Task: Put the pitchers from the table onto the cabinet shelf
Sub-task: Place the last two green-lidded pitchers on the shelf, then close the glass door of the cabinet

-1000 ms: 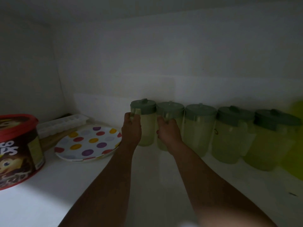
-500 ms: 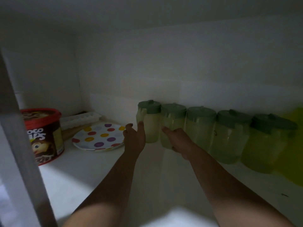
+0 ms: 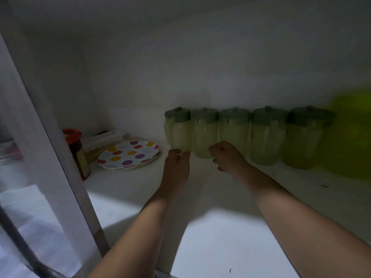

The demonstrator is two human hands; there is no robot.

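- Five pitchers stand in a row against the back wall of the cabinet shelf [image 3: 230,227], seen from the head camera; all are upright, with pale yellow-green bodies and dull green lids.
- The row runs from the leftmost pitcher [image 3: 178,129] through the second pitcher [image 3: 203,133], the third pitcher [image 3: 233,129], the fourth pitcher [image 3: 268,137] to the fifth pitcher [image 3: 305,139]; neighbours stand touching or just beside one another.
- The left hand [image 3: 176,169] lies low over the shelf just in front of the leftmost pitcher, fingers loosely spread and holding nothing; whether the fingertips touch the pitcher's base cannot be told.
- The right hand [image 3: 228,157] sits in front of the second and third pitchers, fingers curled loosely inward and gripping nothing.
- A polka-dot plate [image 3: 128,155] lies flat on the shelf to the left of the row, near the leftmost pitcher but apart from it.
- Behind the plate rests a pale ice tray [image 3: 102,138], and a red-lidded tub [image 3: 77,151] stands at the far left, partly hidden by the cabinet frame [image 3: 50,137].
- A blurred yellow-green object [image 3: 351,133] fills the right edge beside the fifth pitcher.
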